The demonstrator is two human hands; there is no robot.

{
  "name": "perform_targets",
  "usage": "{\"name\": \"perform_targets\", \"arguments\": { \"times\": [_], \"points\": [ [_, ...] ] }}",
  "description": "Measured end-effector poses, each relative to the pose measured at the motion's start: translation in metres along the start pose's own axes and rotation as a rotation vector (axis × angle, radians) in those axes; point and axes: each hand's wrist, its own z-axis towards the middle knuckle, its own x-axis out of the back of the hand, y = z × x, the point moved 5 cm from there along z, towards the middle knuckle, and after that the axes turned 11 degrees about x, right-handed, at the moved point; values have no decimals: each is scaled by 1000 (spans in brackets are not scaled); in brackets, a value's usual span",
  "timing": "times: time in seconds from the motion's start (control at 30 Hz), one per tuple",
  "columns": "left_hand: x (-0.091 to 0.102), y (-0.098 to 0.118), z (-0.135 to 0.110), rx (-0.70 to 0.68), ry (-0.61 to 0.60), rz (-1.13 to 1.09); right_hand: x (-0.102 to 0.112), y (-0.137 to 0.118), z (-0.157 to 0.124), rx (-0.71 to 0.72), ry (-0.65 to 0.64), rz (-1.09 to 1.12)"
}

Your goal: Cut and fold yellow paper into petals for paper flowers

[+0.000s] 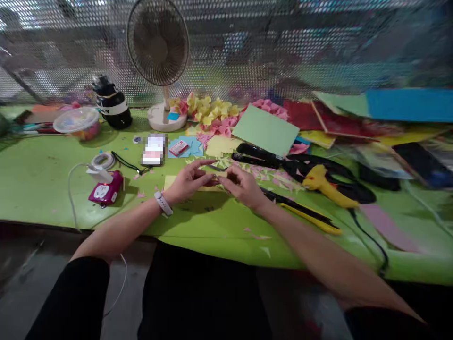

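The left hand and right hand are closing thumbs and fingers on what looks like a small yellow strip, though blur is hiding its exact shape, just above the green tabletop. Pink and yellow-green scraps are lying beside the right hand; farther right a yellow glue gun is resting, and beyond the hands a desk fan is standing near yellow petals.

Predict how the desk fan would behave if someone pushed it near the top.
The desk fan could well tip, since its wide caged head sits high on a slim stem. Its broad round base should resist a gentle push. The blue paper square on that base might slide off if the fan tilts.
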Motion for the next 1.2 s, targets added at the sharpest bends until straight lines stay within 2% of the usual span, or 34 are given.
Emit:
{"name": "perform_targets", "arguments": {
  "times": [0.27, 0.63, 0.97, 1.2],
  "points": [
    [1, 0, -1, 21, 42, -3, -2, 6, 2, -64, -61, 36],
    [3, 0, -1, 85, 47, -80, -5, 2, 2, -8, -69, 74],
    [7, 0, 0, 118, 47, 14, -8, 3, 1, -4, -115, 70],
    [9, 3, 1, 157, 18, -14, -9, -3, -1, 19, -111, 87]
  ]
}}
